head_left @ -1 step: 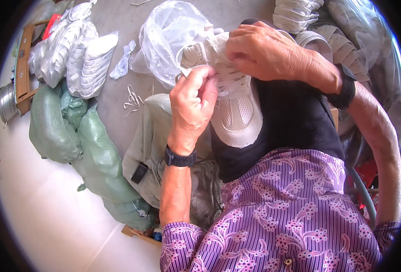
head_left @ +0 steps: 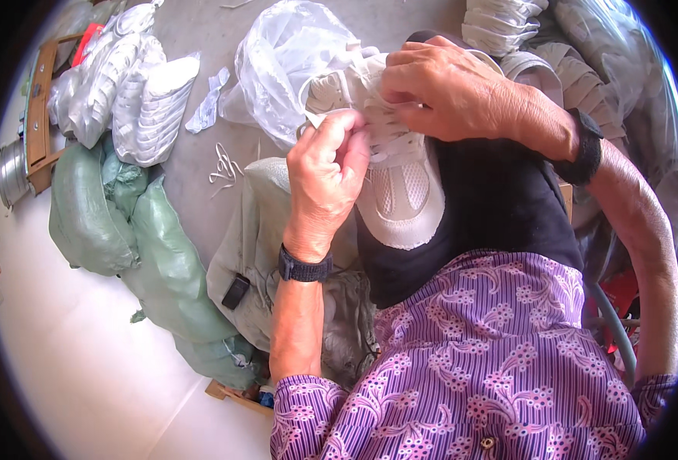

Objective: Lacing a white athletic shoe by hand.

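Observation:
A white lace-up sneaker (head_left: 400, 195) with mesh toe panels rests on my black-covered lap, its toe toward me. My left hand (head_left: 327, 176) is closed in a pinch at the left side of the lacing, and a flat white shoelace (head_left: 315, 120) end sticks out from its fingers. Over the laces near the shoe's opening is my right hand (head_left: 450, 92), its fingers curled and pressed together. Whatever those fingertips grip is hidden behind the hand. White laces cross the tongue between both hands.
A clear plastic bag (head_left: 278, 69) lies just beyond the shoe. Loose laces (head_left: 224, 169) are on the grey surface. Stacked white shoe parts (head_left: 155, 107) stand far left, above green sacks (head_left: 174, 253). More stacked shoe parts (head_left: 504, 23) and plastic wrapping (head_left: 623, 46) are at right.
My right hand's fingers have shifted slightly at the laces, and the thumb side shows more clearly. My left hand and the sneaker keep their places.

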`<action>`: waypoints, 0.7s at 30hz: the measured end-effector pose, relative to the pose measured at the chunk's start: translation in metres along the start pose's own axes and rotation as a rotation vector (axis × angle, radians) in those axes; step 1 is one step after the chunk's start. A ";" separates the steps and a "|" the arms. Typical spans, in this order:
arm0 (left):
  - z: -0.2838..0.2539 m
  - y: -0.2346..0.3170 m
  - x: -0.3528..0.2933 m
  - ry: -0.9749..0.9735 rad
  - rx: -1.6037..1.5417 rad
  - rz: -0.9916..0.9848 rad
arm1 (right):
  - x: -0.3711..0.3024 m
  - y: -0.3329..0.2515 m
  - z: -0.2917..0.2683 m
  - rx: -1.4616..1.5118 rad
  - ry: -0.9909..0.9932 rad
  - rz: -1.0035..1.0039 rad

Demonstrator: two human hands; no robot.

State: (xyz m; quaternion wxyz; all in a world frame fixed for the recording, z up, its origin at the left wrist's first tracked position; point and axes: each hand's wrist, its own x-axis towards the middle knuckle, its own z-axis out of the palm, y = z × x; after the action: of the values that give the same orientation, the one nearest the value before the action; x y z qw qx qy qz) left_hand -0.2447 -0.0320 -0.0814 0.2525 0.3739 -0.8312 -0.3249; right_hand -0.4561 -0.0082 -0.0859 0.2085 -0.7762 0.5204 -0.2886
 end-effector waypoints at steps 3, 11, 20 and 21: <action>0.000 -0.001 0.003 -0.024 -0.002 -0.006 | 0.001 -0.005 0.002 -0.139 -0.025 -0.090; -0.001 0.001 -0.006 -0.048 0.064 0.053 | 0.002 0.007 0.009 -0.114 0.005 -0.001; 0.000 -0.002 -0.006 -0.027 -0.086 -0.101 | 0.001 0.009 0.003 -0.026 -0.024 -0.007; 0.001 -0.004 -0.007 -0.026 -0.084 -0.102 | 0.001 0.010 0.003 -0.025 -0.024 -0.009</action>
State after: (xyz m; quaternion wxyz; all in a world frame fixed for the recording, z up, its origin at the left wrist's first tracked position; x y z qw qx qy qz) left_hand -0.2393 -0.0284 -0.0858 0.2405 0.4005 -0.7999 -0.3767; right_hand -0.4608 -0.0123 -0.0943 0.2037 -0.7846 0.5178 -0.2736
